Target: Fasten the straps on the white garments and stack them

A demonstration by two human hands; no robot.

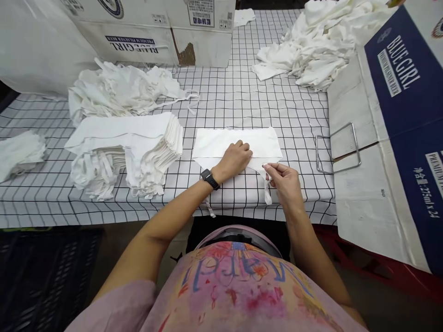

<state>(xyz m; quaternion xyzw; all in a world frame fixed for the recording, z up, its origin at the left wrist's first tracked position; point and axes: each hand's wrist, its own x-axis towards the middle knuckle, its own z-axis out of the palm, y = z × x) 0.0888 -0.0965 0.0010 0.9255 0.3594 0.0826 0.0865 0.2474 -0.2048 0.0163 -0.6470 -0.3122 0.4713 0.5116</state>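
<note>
A white fabric piece (211, 143) with a straight top band and narrow ties lies spread on the checked tablecloth in front of me. My left hand (235, 159), with a black watch on the wrist, rests on its middle with the fingers curled under. What those fingers hold, if anything, is hidden. At the piece's lower right corner, my right hand (285, 180) pinches the white tie (267, 193) between thumb and fingers. Another tie (210, 207) hangs toward the table edge below my left wrist.
To the left stands a neat stack of similar white pieces (124, 127), with a loose heap (121, 90) behind it. A larger white heap (321, 41) lies at the back right. Cardboard boxes (204, 44) stand behind. A flattened carton (380, 184) and metal wire frame (358, 145) are on the right.
</note>
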